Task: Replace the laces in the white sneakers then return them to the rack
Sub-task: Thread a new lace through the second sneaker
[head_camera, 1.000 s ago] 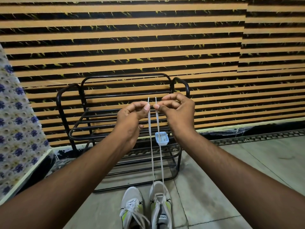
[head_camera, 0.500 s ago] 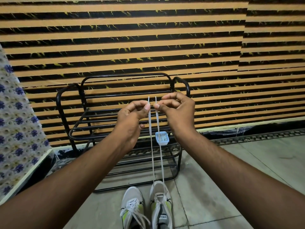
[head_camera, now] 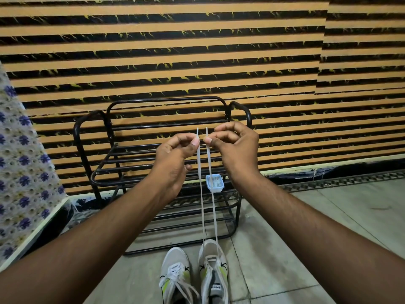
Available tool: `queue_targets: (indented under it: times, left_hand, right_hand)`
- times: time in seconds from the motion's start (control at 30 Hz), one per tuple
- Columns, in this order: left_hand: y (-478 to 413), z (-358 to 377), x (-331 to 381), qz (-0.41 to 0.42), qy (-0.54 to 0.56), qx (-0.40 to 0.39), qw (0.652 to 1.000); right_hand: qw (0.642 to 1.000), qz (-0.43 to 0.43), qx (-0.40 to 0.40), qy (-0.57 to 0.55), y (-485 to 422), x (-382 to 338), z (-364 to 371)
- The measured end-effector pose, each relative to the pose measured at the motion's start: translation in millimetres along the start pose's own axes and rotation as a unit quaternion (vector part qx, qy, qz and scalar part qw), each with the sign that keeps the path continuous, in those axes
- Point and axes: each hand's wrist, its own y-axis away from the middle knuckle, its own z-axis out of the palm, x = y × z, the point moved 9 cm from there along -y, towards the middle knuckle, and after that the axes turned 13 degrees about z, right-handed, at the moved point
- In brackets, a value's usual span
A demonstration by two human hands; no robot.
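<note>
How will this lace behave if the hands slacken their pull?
Likely floppy: the lace looks straight only because the left hand and right hand pinch it taut above the sneaker. Probably light, being thin. Its tips look stiffer.

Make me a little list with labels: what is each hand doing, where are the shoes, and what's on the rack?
lace: white, two taut strands
left hand: pinches one end
right hand: pinches the other end
right sneaker: on the floor, lace runs into it
left sneaker: beside it, laced
rack: black, behind the sneakers
tub: small, on a rack shelf
</note>
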Motion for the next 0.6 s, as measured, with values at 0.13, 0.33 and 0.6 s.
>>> queue_targets:
  times: [0.13, 0.33, 0.6]
  left_hand:
    - [0.1, 1.1, -1.0, -0.001, 0.000, 0.000, 1.000]
    - [0.4, 6.2, -0.4, 0.002, 0.000, -0.007, 1.000]
    - [-0.3, 5.0, -0.5, 0.008, -0.003, -0.008, 1.000]
  right_hand:
    - [1.000, -0.001, 0.001, -0.002, -0.5, -0.1, -1.3]
    - [1.000, -0.004, 0.002, -0.002, -1.6, 0.3, -1.3]
    - [1.000, -0.014, -0.002, 0.000, -1.6, 0.0, 0.1]
